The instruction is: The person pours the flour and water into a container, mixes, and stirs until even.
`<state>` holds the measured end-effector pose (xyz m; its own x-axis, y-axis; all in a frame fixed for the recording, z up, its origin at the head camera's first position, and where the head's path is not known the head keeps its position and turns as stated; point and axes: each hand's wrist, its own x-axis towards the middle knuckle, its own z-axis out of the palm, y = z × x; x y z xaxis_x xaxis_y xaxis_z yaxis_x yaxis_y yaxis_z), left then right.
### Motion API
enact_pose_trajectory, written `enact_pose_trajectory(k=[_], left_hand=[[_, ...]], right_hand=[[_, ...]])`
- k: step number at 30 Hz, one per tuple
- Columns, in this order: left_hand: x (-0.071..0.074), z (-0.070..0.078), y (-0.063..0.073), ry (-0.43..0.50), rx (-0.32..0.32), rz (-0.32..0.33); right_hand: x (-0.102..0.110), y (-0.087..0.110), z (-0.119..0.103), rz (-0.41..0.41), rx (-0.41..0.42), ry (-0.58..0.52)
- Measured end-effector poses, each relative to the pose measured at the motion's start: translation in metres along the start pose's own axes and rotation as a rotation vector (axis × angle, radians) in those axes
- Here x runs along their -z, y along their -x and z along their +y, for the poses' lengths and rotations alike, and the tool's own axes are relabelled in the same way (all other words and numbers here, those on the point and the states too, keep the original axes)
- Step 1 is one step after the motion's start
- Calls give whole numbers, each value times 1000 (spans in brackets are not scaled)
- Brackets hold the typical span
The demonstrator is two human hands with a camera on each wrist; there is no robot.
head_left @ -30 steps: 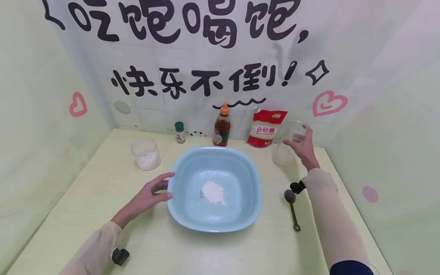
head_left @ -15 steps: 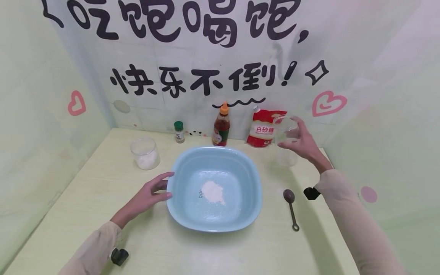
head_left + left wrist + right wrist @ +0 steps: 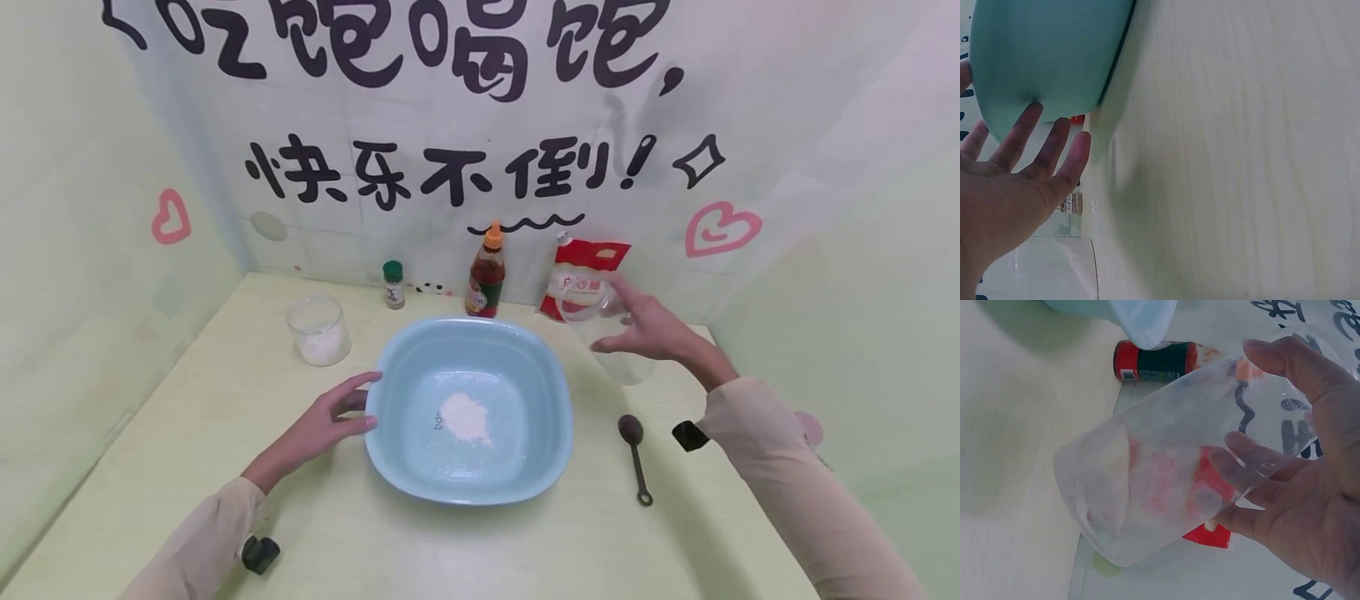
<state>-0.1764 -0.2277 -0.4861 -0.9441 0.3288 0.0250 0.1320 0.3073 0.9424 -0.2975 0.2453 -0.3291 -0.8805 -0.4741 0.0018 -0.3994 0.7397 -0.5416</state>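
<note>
A light blue basin (image 3: 558, 383) stands mid-table with a small heap of white powder (image 3: 465, 418) on its floor. My left hand (image 3: 322, 429) touches the basin's left side, fingers spread and fairly straight; the left wrist view shows one fingertip against the outer wall. Right of the basin, my right hand (image 3: 654, 330) grips a clear plastic cup (image 3: 1141, 481) between thumb and fingers. The cup is raised off the table and tilted, its mouth toward the basin. A faint curved line shows inside near its base. Part of the cup overlaps the red sugar pouch (image 3: 606, 253).
Along the back wall stand a sauce bottle (image 3: 486, 279) with an orange cap and a green-capped shaker (image 3: 393, 287). A clear jar (image 3: 319, 337) of white powder sits left of the basin. On the right lies a dark spoon (image 3: 632, 430).
My right hand has lifted the cup from the back right, moved it left toward the basin and tilted it. The left hand has stayed at the basin's side.
</note>
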Motion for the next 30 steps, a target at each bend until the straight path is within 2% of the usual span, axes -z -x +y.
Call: enact_pose_trajectory(k=[7,17,24,30], left_hand=[[1,-1,1,16,-16,0],[2,-2,0,10,3,13],[3,-3,0,17,15,14],[3,-5,-3,27,-11,8]], right_hand=[[-3,0,-26,-129,48,81],[-13,-3,-50,-233,113,198],[-19,-7,-59,-331,85,239],[-22,-10,-66,-396,99,260]])
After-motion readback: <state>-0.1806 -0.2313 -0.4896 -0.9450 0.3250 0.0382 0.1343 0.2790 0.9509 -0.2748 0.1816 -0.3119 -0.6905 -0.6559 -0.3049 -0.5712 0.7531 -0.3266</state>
